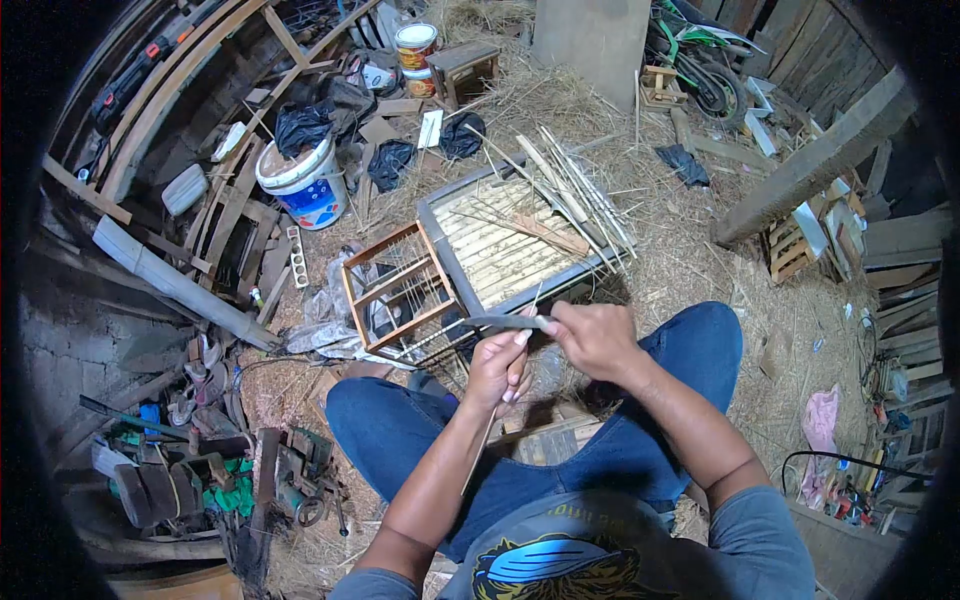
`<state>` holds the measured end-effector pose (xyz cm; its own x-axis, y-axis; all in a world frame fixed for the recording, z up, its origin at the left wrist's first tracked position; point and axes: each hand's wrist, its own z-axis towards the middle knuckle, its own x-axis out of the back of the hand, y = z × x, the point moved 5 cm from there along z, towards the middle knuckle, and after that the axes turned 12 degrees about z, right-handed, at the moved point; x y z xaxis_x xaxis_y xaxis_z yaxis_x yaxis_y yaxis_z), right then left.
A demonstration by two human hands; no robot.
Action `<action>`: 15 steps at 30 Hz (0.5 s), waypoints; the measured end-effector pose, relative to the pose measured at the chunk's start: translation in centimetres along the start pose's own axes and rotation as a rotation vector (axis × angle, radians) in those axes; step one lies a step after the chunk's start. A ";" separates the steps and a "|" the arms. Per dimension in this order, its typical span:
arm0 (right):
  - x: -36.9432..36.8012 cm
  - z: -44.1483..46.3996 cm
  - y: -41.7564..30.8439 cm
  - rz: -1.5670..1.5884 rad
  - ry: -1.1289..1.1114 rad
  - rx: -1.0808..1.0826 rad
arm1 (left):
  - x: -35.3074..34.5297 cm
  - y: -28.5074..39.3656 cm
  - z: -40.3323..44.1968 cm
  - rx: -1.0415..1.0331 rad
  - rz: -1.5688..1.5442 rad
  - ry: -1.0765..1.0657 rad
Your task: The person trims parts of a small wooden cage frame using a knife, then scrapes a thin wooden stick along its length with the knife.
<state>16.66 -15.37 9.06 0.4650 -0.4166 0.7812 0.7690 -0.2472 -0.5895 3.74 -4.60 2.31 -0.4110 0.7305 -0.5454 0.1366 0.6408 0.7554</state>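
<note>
Item: 1 thin strip [478, 457], pale, held aslant in front of us, its lower end reaching past the left wrist towards our lap and its upper end just above the blade. Left hand [497, 368]: fingers curled, thumb and fingers pinching the strip close under the crossing. Right hand [597, 340]: closed around 1 knife [500, 321], handle hidden by the grip, blade lying across the strip and pointing to our left; which way the edge faces, we cannot tell. Method, in our judgement: shallow passes, blade nearly flat to the strip, light and even pressure, with the grain; a steep angle could dig in or split so slender a piece. Left thumb and fingertips sit very near the steel, so we would set the pinch behind the edge and direct each stroke away from skin and from the 2 denim-covered legs [690, 365]. Small turns of the strip between strokes should even its faces. Adjacent stock: loose strips [572, 195] on 1 slatted panel [485, 250], beside 1 open wooden frame [437, 265]; we would judge thickness by eye against these.
</note>
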 end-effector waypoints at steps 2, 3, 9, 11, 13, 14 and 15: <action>0.0 0.1 0.4 0.008 -0.014 -0.014 | 0.0 0.0 0.0 -0.020 -0.010 -0.032; 0.1 0.4 1.2 0.018 0.026 -0.029 | -0.5 0.6 -0.2 -0.058 -0.062 -0.020; -0.9 0.4 1.6 -0.075 -0.101 -0.166 | -0.3 0.5 -0.2 -0.015 -0.052 -0.053; 0.6 0.9 3.1 -0.017 0.020 -0.200 | -0.5 0.4 -0.5 -0.029 -0.044 -0.105; 0.6 0.7 2.7 -0.016 0.078 -0.128 | -0.9 0.6 -0.5 -0.056 -0.029 -0.128; 0.2 0.1 1.8 -0.004 0.086 -0.060 | -1.1 0.6 -0.7 -0.073 -0.019 -0.145; 0.1 -0.1 2.0 0.015 0.079 -0.130 | -1.3 1.0 -0.7 -0.056 -0.033 -0.149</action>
<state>18.21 -15.96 7.99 0.4364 -0.4871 0.7565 0.6966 -0.3492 -0.6267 3.75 -5.09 4.02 -0.2756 0.7387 -0.6151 0.0734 0.6542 0.7527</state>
